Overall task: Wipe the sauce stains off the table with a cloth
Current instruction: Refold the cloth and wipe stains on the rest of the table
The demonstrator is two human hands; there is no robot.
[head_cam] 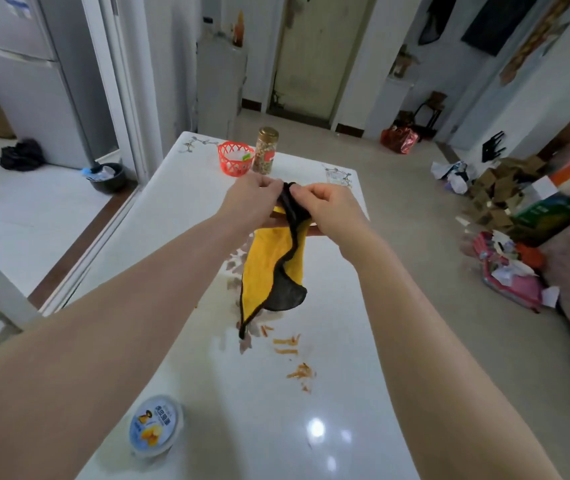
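Observation:
A yellow cloth (269, 268) with a dark grey back and black edging hangs above the white table (345, 341). My left hand (252, 202) and my right hand (328, 206) are raised side by side and both pinch its upper edge. The lower corner of the cloth dangles near orange sauce stains (290, 344) streaked across the table's middle, with more orange smears (300, 372) a little closer to me. Part of the stained area is hidden behind the hanging cloth.
A round lidded tub (156, 426) sits near the table's front left. At the far end stand a red basket (236, 157) and a gold-capped jar (265, 150). Boxes and bags clutter the floor (505, 244) on the right.

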